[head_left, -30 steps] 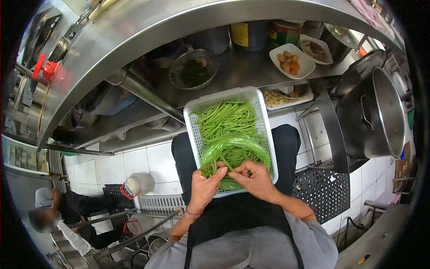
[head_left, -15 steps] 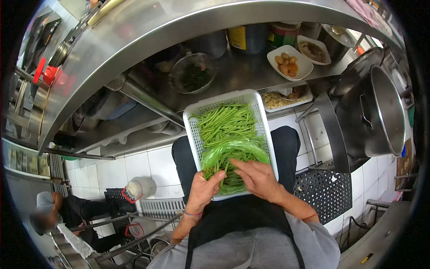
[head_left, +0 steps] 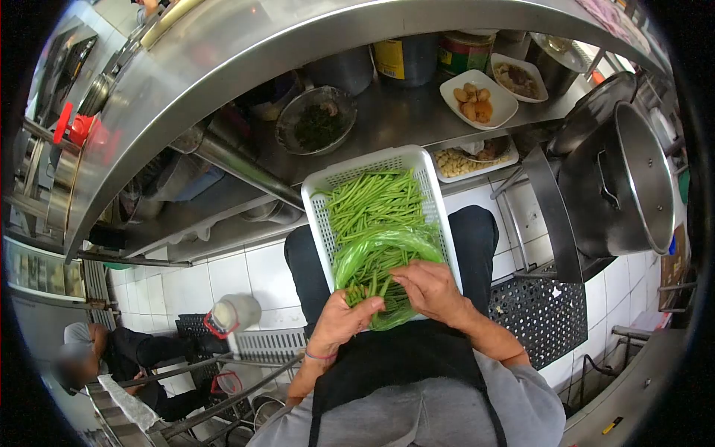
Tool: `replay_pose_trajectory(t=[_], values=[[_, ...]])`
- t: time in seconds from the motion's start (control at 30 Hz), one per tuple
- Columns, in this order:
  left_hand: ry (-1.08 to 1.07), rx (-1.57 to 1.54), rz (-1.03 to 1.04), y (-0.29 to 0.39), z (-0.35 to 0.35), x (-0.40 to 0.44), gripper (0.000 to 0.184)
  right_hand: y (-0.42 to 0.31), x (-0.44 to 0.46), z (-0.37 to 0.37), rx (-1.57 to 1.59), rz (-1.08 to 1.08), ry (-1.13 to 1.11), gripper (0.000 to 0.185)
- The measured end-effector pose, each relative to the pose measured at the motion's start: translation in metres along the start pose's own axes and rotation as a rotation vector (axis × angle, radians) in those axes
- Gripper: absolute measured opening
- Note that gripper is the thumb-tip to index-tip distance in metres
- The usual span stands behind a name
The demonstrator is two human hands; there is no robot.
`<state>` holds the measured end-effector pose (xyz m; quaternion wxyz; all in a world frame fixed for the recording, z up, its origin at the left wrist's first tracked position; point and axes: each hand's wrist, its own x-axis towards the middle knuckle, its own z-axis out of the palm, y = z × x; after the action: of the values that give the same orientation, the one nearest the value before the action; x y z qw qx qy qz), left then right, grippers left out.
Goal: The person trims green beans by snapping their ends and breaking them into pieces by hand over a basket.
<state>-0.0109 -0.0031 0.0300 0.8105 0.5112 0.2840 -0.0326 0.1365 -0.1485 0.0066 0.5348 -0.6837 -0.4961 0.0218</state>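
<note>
A white perforated plastic basket (head_left: 311,205) rests on the person's lap. Loose green beans (head_left: 376,201) fill its far half, and a green plastic bag (head_left: 406,237) with more beans lies open in the near half. My left hand (head_left: 339,324) is closed around a few green beans (head_left: 365,290), thumb on top, over the bag. Close to its right, my right hand (head_left: 436,294) pinches thumb and fingers together at the tip of a bean from that bunch. The pinched end is mostly hidden by the fingertips.
A steel shelf ahead carries a bowl of dark greens (head_left: 322,123), a white dish of brown pieces (head_left: 478,102) and cans. Below sits a tray of pale cloves (head_left: 456,165). A large steel pot (head_left: 607,186) stands at right. Another person (head_left: 123,357) sits at lower left.
My right hand has shifted slightly up and its fingers have drawn into a pinch. My left thumb has moved right across the held beans.
</note>
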Motion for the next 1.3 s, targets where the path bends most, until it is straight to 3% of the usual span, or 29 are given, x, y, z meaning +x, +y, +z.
replay_pose_trajectory(t=[0.2, 0.3, 0.4, 0.43, 0.53, 0.67, 0.8, 0.93, 1.13, 1.3], values=[[0.048, -0.053, -0.013, 0.001, -0.009, 0.001, 0.024, -0.003, -0.002, 0.000, 0.015, 0.030, 0.002, 0.007], [0.020, 0.041, -0.023, 0.006, 0.007, -0.005, 0.017, -0.003, -0.003, 0.007, 0.149, 0.162, 0.065, 0.001], [-0.031, 0.144, 0.040, 0.003, 0.016, -0.011, 0.015, 0.000, -0.005, 0.007, 0.311, 0.481, 0.113, 0.003], [-0.008, 0.163, 0.032, 0.005, 0.015, -0.011, 0.015, 0.011, -0.009, 0.012, 0.531, 0.464, 0.162, 0.008], [0.211, -0.085, 0.209, 0.005, 0.003, -0.006, 0.016, 0.017, -0.011, -0.005, 1.460, 0.719, 0.091, 0.014], [0.298, -0.362, 0.417, 0.020, -0.006, -0.005, 0.022, 0.023, -0.021, 0.006, 1.376, 0.919, -0.086, 0.020], [0.298, -0.311, 0.416, 0.017, -0.011, -0.006, 0.023, 0.006, -0.013, 0.013, 1.170, 0.948, -0.282, 0.027], [0.335, -0.283, 0.419, 0.010, -0.012, -0.002, 0.023, 0.005, -0.015, 0.025, 0.849, 0.536, -0.330, 0.027], [0.409, -0.286, 0.438, 0.017, -0.012, -0.002, 0.021, -0.007, -0.008, 0.011, 0.645, 0.601, -0.426, 0.022], [0.387, -0.244, 0.433, 0.009, -0.015, 0.002, 0.023, -0.009, -0.008, 0.012, 0.550, 0.531, -0.405, 0.020]])
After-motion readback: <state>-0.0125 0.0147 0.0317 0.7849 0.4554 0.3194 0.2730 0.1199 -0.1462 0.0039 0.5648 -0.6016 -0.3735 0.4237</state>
